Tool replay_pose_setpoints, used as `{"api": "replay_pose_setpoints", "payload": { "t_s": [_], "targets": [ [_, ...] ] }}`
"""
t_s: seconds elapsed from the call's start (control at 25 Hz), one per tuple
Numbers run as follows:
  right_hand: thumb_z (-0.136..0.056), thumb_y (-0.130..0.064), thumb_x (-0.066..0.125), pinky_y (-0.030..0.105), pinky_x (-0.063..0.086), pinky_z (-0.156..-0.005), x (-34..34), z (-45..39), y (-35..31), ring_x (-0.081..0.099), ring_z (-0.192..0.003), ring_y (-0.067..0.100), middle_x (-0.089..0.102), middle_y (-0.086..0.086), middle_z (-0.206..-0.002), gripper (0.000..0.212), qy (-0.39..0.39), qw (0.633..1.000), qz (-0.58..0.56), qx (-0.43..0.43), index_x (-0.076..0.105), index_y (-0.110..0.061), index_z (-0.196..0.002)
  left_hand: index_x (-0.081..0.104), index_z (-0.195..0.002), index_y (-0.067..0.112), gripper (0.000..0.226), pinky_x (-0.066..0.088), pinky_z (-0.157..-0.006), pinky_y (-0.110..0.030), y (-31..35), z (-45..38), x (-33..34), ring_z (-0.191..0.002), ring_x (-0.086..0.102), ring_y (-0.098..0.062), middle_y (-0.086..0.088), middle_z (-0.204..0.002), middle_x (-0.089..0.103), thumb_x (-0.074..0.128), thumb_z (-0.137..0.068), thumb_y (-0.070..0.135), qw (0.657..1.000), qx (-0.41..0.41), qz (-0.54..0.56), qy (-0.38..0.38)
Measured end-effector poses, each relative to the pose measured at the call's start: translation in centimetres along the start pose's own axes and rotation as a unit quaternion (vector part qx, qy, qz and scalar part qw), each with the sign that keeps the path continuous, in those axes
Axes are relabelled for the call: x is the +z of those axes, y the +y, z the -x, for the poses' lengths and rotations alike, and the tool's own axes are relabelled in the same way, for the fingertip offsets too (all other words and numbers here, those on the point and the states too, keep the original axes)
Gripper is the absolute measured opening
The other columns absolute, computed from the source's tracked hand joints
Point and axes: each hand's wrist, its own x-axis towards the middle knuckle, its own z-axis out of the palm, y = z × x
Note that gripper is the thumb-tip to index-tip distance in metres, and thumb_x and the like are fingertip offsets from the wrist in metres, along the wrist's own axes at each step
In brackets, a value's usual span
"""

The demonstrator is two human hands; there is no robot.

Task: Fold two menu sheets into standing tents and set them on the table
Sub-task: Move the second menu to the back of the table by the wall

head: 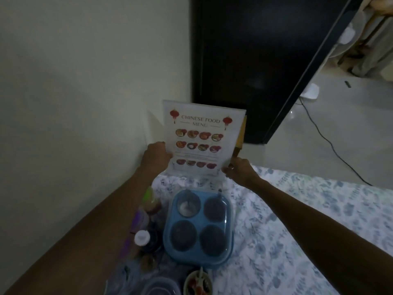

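Note:
A white menu sheet (200, 137) headed "Chinese Food Menu", with red lanterns and rows of dish pictures, stands upright at the far end of the table (297, 220), its printed face toward me. My left hand (157, 156) grips its left edge about halfway down. My right hand (238, 169) pinches its lower right corner. A second panel shows behind the sheet's right edge as a thin yellowish strip (241, 133). Whether this is the folded back half or another sheet I cannot tell.
A blue four-cup lidded condiment tray (198, 226) sits just in front of the menu. Bottles and jars (144, 226) crowd the table's left edge, small bowls (197, 282) lie near me. A wall is at left, a dark cabinet (255, 60) behind.

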Motion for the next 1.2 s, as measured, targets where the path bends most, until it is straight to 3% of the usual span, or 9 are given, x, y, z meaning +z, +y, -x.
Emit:
{"api": "replay_pose_setpoints", "payload": {
  "t_s": [0.16, 0.28, 0.36, 0.48, 0.68, 0.84, 1.2],
  "targets": [
    [-0.096, -0.012, 0.057, 0.015, 0.051, -0.067, 2.5, -3.1, -0.8, 0.063, -0.097, 0.021, 0.063, 0.007, -0.113, 0.028, -0.006, 0.999, -0.004, -0.035, 0.056, -0.006, -0.123, 0.063, -0.112, -0.009, 0.034, 0.051, -0.079, -0.037, -1.9, -1.2, -0.1, -0.103, 0.065, -0.040, -0.026, -0.114, 0.067, 0.057, -0.098, 0.022, 0.997, -0.034, -0.060, -0.026],
    [-0.097, -0.012, 0.056, 0.044, 0.059, -0.087, 3.6, -4.4, -1.5, 0.065, -0.108, 0.035, 0.065, 0.019, -0.123, 0.032, -0.024, 0.998, 0.015, -0.056, 0.058, -0.002, -0.127, 0.062, -0.114, -0.005, 0.036, 0.050, -0.079, -0.036, -2.7, -1.6, 0.6, -0.104, 0.065, -0.039, -0.026, -0.116, 0.066, 0.055, -0.097, 0.026, 0.993, -0.047, -0.087, -0.059],
    [-0.097, -0.010, 0.056, 0.051, 0.056, -0.095, 3.6, -4.6, -1.7, 0.063, -0.114, 0.038, 0.064, 0.020, -0.128, 0.033, -0.037, 0.996, 0.015, -0.074, 0.059, -0.001, -0.129, 0.064, -0.109, -0.003, 0.036, 0.048, -0.073, -0.032, -2.7, -1.7, 1.1, -0.093, 0.065, -0.034, -0.024, -0.110, 0.068, 0.055, -0.096, 0.029, 0.992, -0.045, -0.088, -0.082],
    [-0.096, -0.009, 0.057, 0.048, 0.056, -0.094, 3.4, -4.8, -1.6, 0.064, -0.113, 0.039, 0.064, 0.021, -0.128, 0.032, -0.053, 0.996, 0.014, -0.072, 0.059, 0.000, -0.127, 0.069, -0.103, 0.000, 0.038, 0.043, -0.072, -0.030, -2.7, -1.6, 1.4, -0.084, 0.058, -0.026, -0.019, -0.107, 0.070, 0.058, -0.093, 0.035, 0.991, -0.035, -0.089, -0.095],
    [-0.096, -0.011, 0.059, 0.042, 0.054, -0.095, 3.2, -4.5, -2.0, 0.065, -0.111, 0.038, 0.065, 0.020, -0.127, 0.034, -0.059, 0.997, 0.011, -0.056, 0.060, -0.001, -0.129, 0.074, -0.095, 0.009, 0.042, 0.048, -0.077, -0.031, -2.1, -1.1, 0.5, -0.090, 0.065, -0.027, -0.013, -0.106, 0.073, 0.060, -0.088, 0.048, 0.990, -0.034, -0.092, -0.101],
    [-0.094, -0.010, 0.061, 0.043, 0.054, -0.097, 3.1, -4.3, -2.2, 0.062, -0.118, 0.037, 0.063, 0.019, -0.132, 0.038, -0.068, 0.996, 0.018, -0.057, 0.059, -0.002, -0.131, 0.074, -0.111, 0.012, 0.047, 0.055, -0.091, -0.038, -0.7, -0.1, -0.8, -0.103, 0.066, -0.029, -0.009, -0.117, 0.071, 0.061, -0.085, 0.050, 0.994, -0.024, -0.080, -0.078],
    [-0.090, -0.016, 0.068, 0.040, 0.058, -0.089, 3.4, -3.8, -2.6, 0.066, -0.110, 0.034, 0.066, 0.018, -0.126, 0.039, -0.035, 0.999, -0.026, -0.018, 0.061, -0.004, -0.127, 0.072, -0.116, 0.013, 0.043, 0.055, -0.091, -0.040, 0.4, 0.9, -1.5, -0.103, 0.068, -0.030, -0.010, -0.116, 0.072, 0.063, -0.089, 0.046, 0.997, -0.012, -0.065, -0.043]
  ]
}}
